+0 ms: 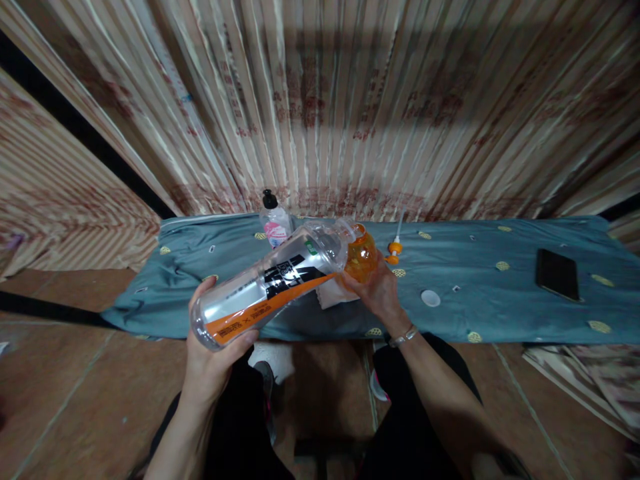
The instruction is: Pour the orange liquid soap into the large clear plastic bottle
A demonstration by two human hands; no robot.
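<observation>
My left hand (pixel 213 357) is wrapped round the base of a large clear bottle (pixel 285 277) with a silver, black and orange label. The bottle is tilted, its neck pointing up to the right. At that neck, my right hand (pixel 377 290) grips a small orange translucent bottle (pixel 361 257); the two mouths meet or nearly meet. Whether liquid passes between them cannot be made out. An orange pump head (pixel 395 249) with a clear tube lies on the cloth beyond my right hand.
The narrow table has a teal cloth (pixel 465 307). On it are a pink-labelled bottle with a black cap (pixel 275 223), a white round lid (pixel 430 298), a dark phone (pixel 557 275) and a white packet (pixel 335 294) beneath the bottles. A striped curtain (pixel 325 107) hangs behind.
</observation>
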